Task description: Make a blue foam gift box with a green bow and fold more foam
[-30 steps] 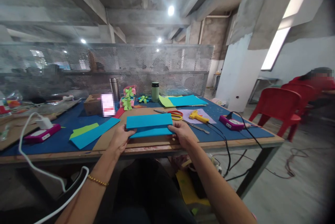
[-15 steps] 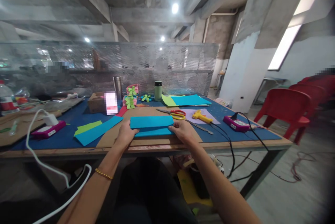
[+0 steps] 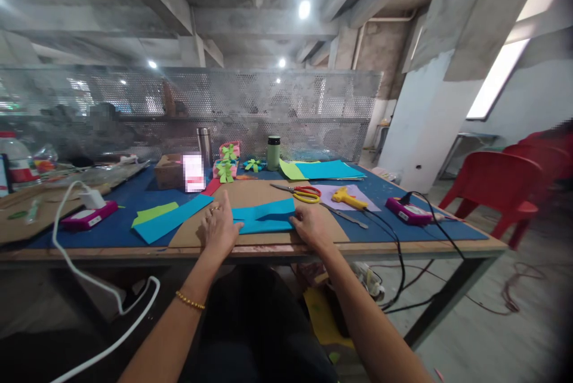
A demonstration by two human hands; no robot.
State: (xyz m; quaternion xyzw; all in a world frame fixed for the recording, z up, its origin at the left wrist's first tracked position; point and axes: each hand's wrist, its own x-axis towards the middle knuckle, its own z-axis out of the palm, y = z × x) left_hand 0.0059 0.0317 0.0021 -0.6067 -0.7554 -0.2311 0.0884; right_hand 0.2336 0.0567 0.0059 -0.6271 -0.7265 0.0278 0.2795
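Observation:
A folded sheet of blue paper lies on the brown cardboard at the table's near edge, its upper flap partly raised and bowed. At its right end, my right hand is closed, pinching the paper between thumb and fingers. My left hand rests over the left end with fingers stretched out and thumb pointing along the lower layer. Just beyond the paper lie scissors with red and yellow handles.
To the right are a yellow glue gun on lilac paper, a metal blade-like tool and a purple power strip. Left lie a blue strip and another power strip. A green bottle and green-and-pink paper pieces stand behind.
My left hand has loosened its pinch on the left end and stretched its fingers out over it. The flap has bent out of its flat shape. My right hand keeps its pinch.

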